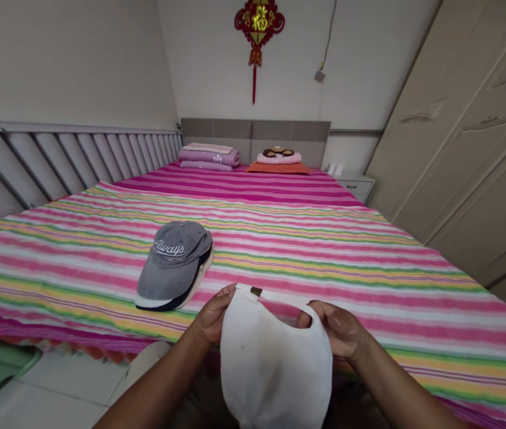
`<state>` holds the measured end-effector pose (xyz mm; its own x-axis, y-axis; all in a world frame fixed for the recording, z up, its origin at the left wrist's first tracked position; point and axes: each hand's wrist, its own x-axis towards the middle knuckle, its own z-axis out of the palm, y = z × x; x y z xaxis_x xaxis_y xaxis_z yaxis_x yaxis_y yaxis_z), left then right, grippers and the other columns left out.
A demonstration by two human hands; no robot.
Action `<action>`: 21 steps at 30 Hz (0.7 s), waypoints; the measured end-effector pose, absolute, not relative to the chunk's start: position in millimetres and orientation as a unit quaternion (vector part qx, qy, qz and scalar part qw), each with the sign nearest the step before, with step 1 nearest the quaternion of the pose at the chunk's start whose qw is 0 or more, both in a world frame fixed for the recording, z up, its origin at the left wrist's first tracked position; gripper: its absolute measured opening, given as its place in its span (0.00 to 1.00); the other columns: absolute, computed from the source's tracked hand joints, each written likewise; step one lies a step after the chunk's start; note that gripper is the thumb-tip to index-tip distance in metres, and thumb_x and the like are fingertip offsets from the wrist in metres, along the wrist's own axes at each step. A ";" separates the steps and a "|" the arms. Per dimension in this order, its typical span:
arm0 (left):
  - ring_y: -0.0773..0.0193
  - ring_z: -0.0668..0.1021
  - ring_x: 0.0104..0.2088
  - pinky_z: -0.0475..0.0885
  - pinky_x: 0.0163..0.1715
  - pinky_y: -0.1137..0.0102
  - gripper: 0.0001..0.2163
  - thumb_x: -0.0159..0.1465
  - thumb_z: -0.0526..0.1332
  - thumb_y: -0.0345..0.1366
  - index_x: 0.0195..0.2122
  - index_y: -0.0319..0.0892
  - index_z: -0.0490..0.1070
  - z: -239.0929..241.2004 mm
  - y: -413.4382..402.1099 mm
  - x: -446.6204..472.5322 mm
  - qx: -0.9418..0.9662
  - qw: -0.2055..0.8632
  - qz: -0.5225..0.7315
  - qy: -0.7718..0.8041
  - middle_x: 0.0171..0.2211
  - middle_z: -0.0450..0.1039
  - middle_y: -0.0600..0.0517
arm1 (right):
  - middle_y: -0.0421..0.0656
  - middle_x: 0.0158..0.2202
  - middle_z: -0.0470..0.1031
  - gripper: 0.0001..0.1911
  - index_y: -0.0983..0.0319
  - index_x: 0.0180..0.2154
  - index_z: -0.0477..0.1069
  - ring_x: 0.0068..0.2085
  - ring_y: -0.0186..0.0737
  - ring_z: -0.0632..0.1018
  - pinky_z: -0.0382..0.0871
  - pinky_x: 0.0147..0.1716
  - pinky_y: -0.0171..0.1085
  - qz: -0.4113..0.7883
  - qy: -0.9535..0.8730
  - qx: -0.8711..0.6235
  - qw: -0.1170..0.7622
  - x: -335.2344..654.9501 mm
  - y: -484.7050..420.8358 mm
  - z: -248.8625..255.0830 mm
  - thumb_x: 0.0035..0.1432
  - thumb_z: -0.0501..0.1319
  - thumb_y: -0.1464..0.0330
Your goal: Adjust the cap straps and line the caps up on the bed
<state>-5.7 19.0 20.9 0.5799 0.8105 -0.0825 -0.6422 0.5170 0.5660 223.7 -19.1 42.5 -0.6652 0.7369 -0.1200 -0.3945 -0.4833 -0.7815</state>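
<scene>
A white baseball cap (275,369) hangs between my hands at the near edge of the bed, its back strap and small metal buckle uppermost. My left hand (216,313) pinches the rim on the buckle side. On the other side, my right hand (335,328) grips the edge beside the rear opening, with a finger showing through the gap. Left of my hands, a grey cap (174,256) with white "Always" lettering lies on the striped sheet, stacked over at least one other cap, whose dark and cream edges (203,268) peek out.
The bed (324,238) has a striped cover and a slatted rail (78,155) at left. Folded bedding (210,158) and a pink pillow (279,157) lie by the headboard (288,131). A wardrobe (458,137) stands right, a nightstand (355,185) beyond, a green stool (2,363) lower left.
</scene>
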 end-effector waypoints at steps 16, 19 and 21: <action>0.56 0.78 0.33 0.70 0.37 0.65 0.10 0.49 0.64 0.32 0.33 0.35 0.74 -20.6 13.0 -5.2 0.246 0.881 0.345 0.208 0.30 0.77 0.45 | 0.37 0.27 0.76 0.08 0.61 0.31 0.71 0.30 0.34 0.76 0.67 0.33 0.31 0.776 -0.280 -0.237 0.513 225.8 -5.1 45.6 0.45 0.63 0.65; 0.55 0.77 0.35 0.68 0.41 0.62 0.10 0.52 0.62 0.36 0.32 0.35 0.74 -23.2 18.2 -4.8 0.229 0.884 0.351 0.206 0.30 0.77 0.45 | 0.43 0.35 0.77 0.15 0.62 0.37 0.70 0.39 0.42 0.76 0.65 0.43 0.40 0.770 -0.305 -0.270 0.491 226.3 -3.5 47.3 0.50 0.58 0.60; 0.55 0.77 0.37 0.66 0.45 0.63 0.10 0.53 0.60 0.36 0.33 0.35 0.75 -23.7 24.1 -5.2 0.226 0.889 0.357 0.176 0.29 0.77 0.45 | 0.45 0.36 0.77 0.20 0.62 0.38 0.70 0.42 0.46 0.75 0.63 0.45 0.45 0.764 -0.309 -0.284 0.489 226.8 -4.5 43.8 0.51 0.55 0.55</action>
<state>-5.2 24.1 -23.7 0.6831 0.7144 -0.1517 -0.5555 0.6431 0.5272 226.8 -4.5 43.8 -0.3604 0.9236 -0.1309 -0.5725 -0.3298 -0.7507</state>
